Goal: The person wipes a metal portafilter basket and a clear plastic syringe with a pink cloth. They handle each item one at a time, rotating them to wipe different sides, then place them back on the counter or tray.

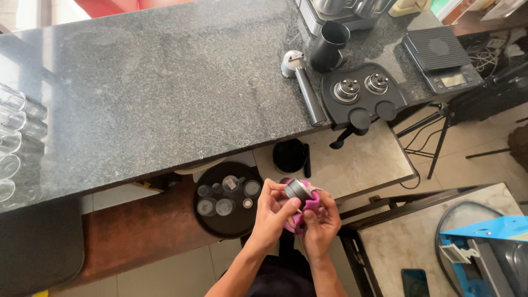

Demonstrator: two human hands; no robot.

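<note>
Both hands meet below the counter edge around a small round metal filter basket [297,189] wrapped in a pink cloth [309,204]. My left hand [273,212] grips the basket's side with thumb and fingers. My right hand [322,219] holds the pink cloth against the basket from the other side. On the dark granite counter [165,93] above lies a portafilter [301,82] with a long dark handle, untouched.
A black tamping mat [363,93] carries two metal tampers. A dark milk jug [329,45], an espresso machine [344,12] and a scale [443,59] stand at the back right. A round black tray [204,221] of small jars sits on the lower shelf. Glasses [12,137] line the left edge.
</note>
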